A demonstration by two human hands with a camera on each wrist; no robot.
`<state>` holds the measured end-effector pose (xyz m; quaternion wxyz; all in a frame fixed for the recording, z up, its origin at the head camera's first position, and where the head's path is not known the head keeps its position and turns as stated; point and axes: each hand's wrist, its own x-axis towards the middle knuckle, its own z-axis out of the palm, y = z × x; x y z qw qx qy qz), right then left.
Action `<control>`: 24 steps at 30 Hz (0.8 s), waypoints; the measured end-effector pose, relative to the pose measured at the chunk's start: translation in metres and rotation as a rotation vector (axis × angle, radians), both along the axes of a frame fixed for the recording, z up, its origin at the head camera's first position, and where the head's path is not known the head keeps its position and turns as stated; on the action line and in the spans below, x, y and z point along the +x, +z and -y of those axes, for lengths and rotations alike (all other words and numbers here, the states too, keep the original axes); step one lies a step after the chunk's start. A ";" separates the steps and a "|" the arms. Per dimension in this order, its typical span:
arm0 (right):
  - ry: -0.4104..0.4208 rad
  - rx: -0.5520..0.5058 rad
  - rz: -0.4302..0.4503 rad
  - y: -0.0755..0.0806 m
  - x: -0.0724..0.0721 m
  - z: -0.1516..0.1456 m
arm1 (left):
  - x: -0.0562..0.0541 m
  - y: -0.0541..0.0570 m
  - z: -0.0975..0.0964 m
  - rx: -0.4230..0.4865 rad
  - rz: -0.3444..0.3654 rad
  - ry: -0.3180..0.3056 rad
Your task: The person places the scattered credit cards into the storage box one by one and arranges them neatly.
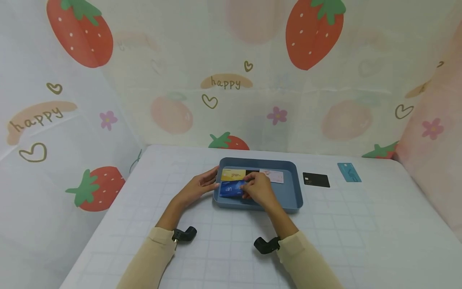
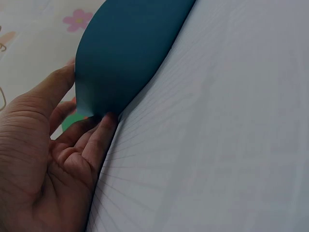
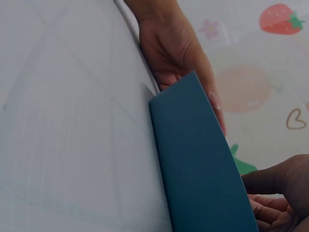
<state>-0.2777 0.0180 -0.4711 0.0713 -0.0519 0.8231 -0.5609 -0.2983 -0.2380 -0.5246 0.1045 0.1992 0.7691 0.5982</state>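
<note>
Head view: R hand [image 1: 260,188], mid-frame, is pinching the right end of a glossy deep-blue rectangular card [image 1: 229,190] w/ pale lettering. Card is sitting inside a shallow, round-cornered, blue-grey rectangular tray [image 1: 291,190], at the tray's lower left; can't tell if it's lying flat or being held slightly up. Key relation: card is extending leftward from R fingertips, long axis running approx. left-right, roughly in line w/ tray's long side, so the pinch is sitting at one short end. R hand is nearer, actually touching it; L hand [image 1: 196,188], left of centre, is holding tray's left wall, its thumb pointing toward card's free end but not reaching it. Just above blue card, a yellow rectangular card [image 1: 232,174] is lying, then a black card [image 1: 252,171], mostly hidden by R hand, then a pale pinkish-white rectangular card [image 1: 273,176]. Right of tray, a flat matte-black rectangular card [image 1: 316,180] & a teal rectangular card [image 1: 349,172] are lying on the white checked tabletop [image 1: 343,224].

L wrist view: L hand is showing lower left, fingertips touching tray's outer wall near a corner. No card showing.

R wrist view: R hand is curling at lower right, beyond tray wall; wall's hiding blue card, so can't tell the pinch from here.
</note>
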 end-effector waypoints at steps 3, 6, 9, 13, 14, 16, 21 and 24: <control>0.000 0.021 -0.006 0.000 0.000 0.000 | 0.000 0.000 0.001 0.002 0.001 0.002; -0.006 0.046 -0.017 0.001 0.000 -0.001 | -0.001 0.000 0.000 0.006 -0.008 -0.009; -0.012 0.058 -0.007 0.000 0.000 -0.001 | -0.002 0.000 -0.002 0.013 -0.006 -0.016; -0.009 0.063 0.019 -0.002 0.000 -0.001 | -0.002 -0.001 -0.002 0.015 0.006 -0.013; -0.008 0.066 0.024 -0.002 0.000 -0.001 | -0.002 -0.001 -0.002 0.016 0.009 -0.011; -0.006 0.069 0.026 -0.003 0.000 -0.001 | -0.002 -0.001 -0.001 0.012 0.012 -0.005; 0.007 0.094 0.015 -0.004 0.000 0.000 | 0.000 0.000 0.000 0.004 0.014 0.003; 0.020 0.117 0.010 -0.005 0.001 0.000 | 0.001 0.001 0.000 0.006 0.021 0.004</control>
